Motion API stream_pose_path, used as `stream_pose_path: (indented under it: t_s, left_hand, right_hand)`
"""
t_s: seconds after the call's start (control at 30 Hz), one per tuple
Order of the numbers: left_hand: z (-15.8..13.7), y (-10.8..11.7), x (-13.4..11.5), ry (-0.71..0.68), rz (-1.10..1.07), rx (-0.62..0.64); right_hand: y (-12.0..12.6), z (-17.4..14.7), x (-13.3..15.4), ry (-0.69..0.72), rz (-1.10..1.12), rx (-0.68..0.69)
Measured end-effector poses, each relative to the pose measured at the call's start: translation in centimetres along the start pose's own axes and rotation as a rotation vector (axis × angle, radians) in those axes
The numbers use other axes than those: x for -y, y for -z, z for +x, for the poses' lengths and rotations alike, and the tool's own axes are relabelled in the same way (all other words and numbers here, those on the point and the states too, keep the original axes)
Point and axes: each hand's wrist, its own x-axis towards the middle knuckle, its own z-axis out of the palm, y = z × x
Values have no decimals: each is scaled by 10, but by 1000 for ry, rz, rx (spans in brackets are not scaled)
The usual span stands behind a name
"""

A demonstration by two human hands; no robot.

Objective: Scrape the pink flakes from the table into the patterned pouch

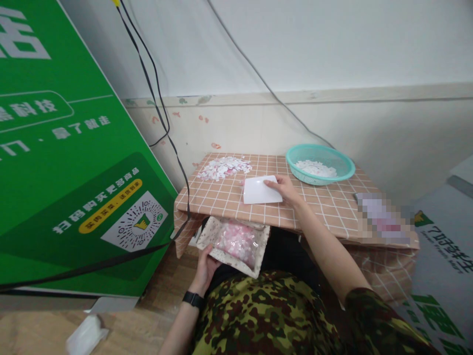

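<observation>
Wall (pixel 314 49), pale, backs the whole scene, with a green panel (pixel 81 162) of white lettering at left. Before it stands a table (pixel 221 202) under a brown checked cloth. Toward its far right sits a turquoise basket (pixel 338 157), holding a bed of white pieces (pixel 316 168). Below the table's near edge, above the lap, a speckled tray (pixel 263 241) bears pink and white bits (pixel 238 239), apparently under something clear and glossy. The left hand (pixel 207 268) is closed on its near-left rim, most fingers hidden beneath. Toward the table's far left lies a loose heap (pixel 223 168) of similar pieces. Between heap and basket, the right hand (pixel 287 191) pinches a white card (pixel 260 191) by its right end, thumb on top; whether the card touches the cloth cannot be told. Progress, judged from this layout: partway, with basket and tray both bearing pieces and the heap ungathered.
</observation>
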Motion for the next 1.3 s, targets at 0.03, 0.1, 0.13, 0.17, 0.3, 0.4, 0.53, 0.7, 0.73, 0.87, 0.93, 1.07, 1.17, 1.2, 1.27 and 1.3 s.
stream_pose_path:
  t_s: [0.03,0.1,0.13,0.17,0.3,0.4,0.53,0.7,0.73,0.87,0.93,1.07,1.17,1.2,1.27,1.3]
  left_hand:
    - [0,0,0,-2,3,0]
    - [0,1,0,-13,8,-5]
    - [1,1,1,-21,9,-8]
    - [1,1,1,-27,9,-9]
    - [0,1,0,-21,18,6]
    - [-3,-2,-2,-4,25,8]
    - [-5,-4,-3,-19,19,2]
    - [-5,-2,-2,-30,34,10]
    - [-4,-2,-2,-30,35,10]
    - [-3,-2,-1,-13,26,5]
    - [-3,-2,-2,-9,18,4]
    - [-5,-3,-2,-14,23,13]
    - [-4,-2,-2,-19,26,21]
    - [-4,-1,-1,-23,26,24]
    - [-2,1,0,-35,24,25]
    - [-2,1,1,-40,23,22]
  right_hand:
    - [-2,0,-1,-1,-11,38]
    - [-4,1,-4,21,-45,80]
    - [-5,2,-5,40,-63,73]
    - [-5,3,-6,59,-76,49]
    - [-2,5,-8,87,-75,-72]
    - [0,3,-8,56,-46,-17]
    - [-2,3,-10,65,-43,14]
    - [-2,4,-8,98,-20,-104]
    - [-1,4,-7,90,-16,-82]
    - [0,2,-6,94,-56,-28]
    - [1,3,-6,111,-76,-77]
    - [1,1,-4,109,-80,-80]
    - [0,-2,-2,83,-90,5]
    - [0,-2,-1,86,-98,10]
    - [0,-2,-1,119,-126,-19]
    - [1,-2,-1,141,-147,-43]
